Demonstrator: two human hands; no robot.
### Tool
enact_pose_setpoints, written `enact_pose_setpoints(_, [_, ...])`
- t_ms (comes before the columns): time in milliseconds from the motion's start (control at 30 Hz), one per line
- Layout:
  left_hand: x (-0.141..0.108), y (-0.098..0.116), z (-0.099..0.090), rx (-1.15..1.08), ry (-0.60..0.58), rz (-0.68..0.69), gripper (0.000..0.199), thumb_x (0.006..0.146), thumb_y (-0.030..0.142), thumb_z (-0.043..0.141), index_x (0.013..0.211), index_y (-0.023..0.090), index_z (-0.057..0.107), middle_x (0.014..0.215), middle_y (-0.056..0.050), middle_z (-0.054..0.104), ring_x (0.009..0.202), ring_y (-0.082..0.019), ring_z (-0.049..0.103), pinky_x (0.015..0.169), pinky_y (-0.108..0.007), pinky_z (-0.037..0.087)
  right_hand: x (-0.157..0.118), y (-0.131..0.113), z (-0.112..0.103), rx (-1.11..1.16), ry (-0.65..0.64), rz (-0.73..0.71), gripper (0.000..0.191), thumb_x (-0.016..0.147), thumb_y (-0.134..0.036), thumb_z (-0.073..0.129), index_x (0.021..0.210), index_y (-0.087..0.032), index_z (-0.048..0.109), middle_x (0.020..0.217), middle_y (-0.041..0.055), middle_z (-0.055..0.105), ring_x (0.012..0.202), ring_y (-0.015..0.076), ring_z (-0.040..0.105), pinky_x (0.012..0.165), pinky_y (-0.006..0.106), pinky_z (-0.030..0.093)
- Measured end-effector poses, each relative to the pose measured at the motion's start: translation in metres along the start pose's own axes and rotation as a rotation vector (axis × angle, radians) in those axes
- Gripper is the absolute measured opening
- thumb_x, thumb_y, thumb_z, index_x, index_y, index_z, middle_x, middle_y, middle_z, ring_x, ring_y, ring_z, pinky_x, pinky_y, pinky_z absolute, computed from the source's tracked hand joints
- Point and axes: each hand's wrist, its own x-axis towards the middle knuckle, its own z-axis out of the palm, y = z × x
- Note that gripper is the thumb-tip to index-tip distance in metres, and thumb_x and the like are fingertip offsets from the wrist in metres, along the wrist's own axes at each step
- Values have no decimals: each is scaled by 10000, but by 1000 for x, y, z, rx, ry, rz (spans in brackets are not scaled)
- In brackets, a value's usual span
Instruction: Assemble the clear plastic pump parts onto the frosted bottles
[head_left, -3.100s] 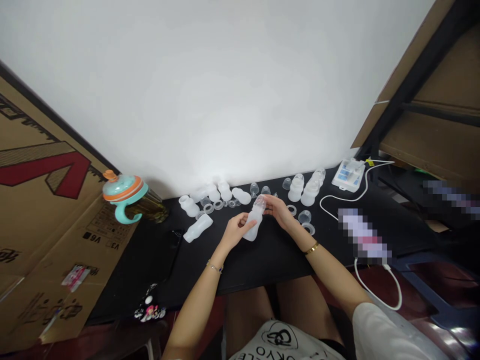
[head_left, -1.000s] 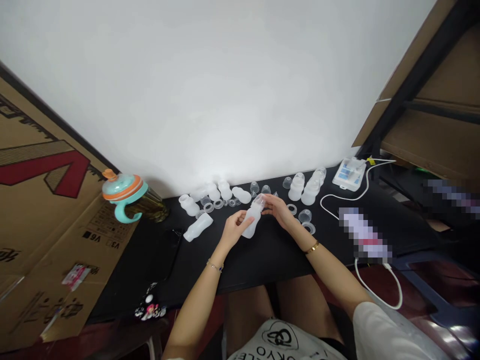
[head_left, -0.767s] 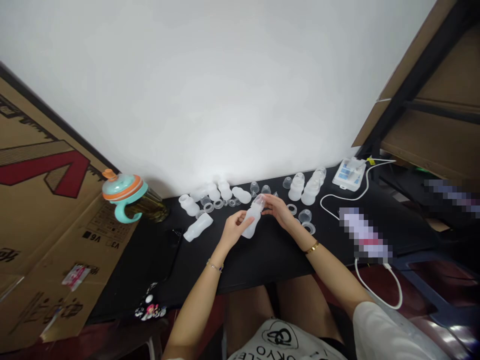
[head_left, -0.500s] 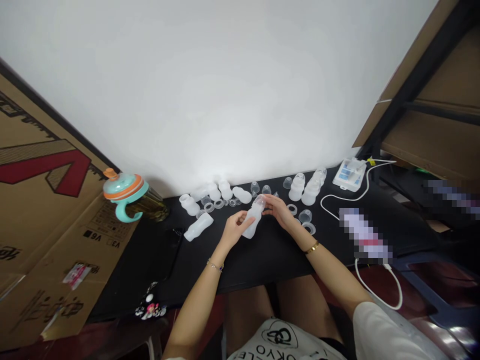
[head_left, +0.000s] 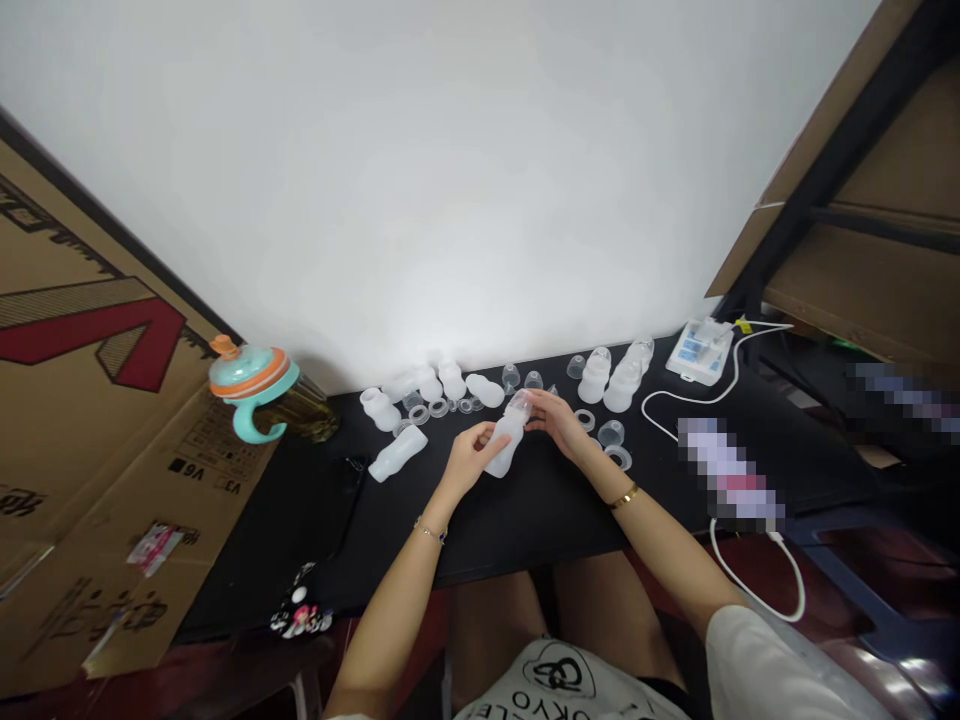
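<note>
2 hands (head_left: 471, 460) (head_left: 561, 422) hold a tilted bottle (head_left: 501, 460), clear cap (head_left: 517, 402) seemingly on.

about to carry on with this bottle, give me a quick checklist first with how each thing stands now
1. Left hand grips the bottle: ok, thumb across its body.
2. Right hand is at the cap: ok, fingers at its side.
3. Cap fully seated: cannot tell, its lower edge is too small to judge.
4. Bottle upright: not ok, it is held tilted.
5. Lying bottle apart from the left hand: ok, there is a gap between them.
6. Jug out of the way: ok, it is far left of both hands.
</note>
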Motion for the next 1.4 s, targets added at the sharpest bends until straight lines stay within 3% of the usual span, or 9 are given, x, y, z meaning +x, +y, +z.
enact_pose_setpoints(1000, [0, 0, 0, -20, 4, 7, 470, 801, 578, 737, 955, 134, 747, 728, -10, 652, 629, -123, 519, 591, -238, 387, 0, 1, 0, -8, -16, -6, 377, 796, -444, 806, 1085, -207, 754, 1025, 60, 743, 805, 172, 673, 620, 253, 579])
enact_pose_setpoints(1400, [2, -6, 1, 3, -36, 2, 490, 795, 555, 759, 1073, 150, 750, 911, -72, 755, 773, -188, 656, 671, -266, 473, -6, -6, 7, -95, -23, -60, 385, 810, -431, 782, 1149, -251, 764, 1094, 55, 747, 925, 211, 691, 648, 260, 571])
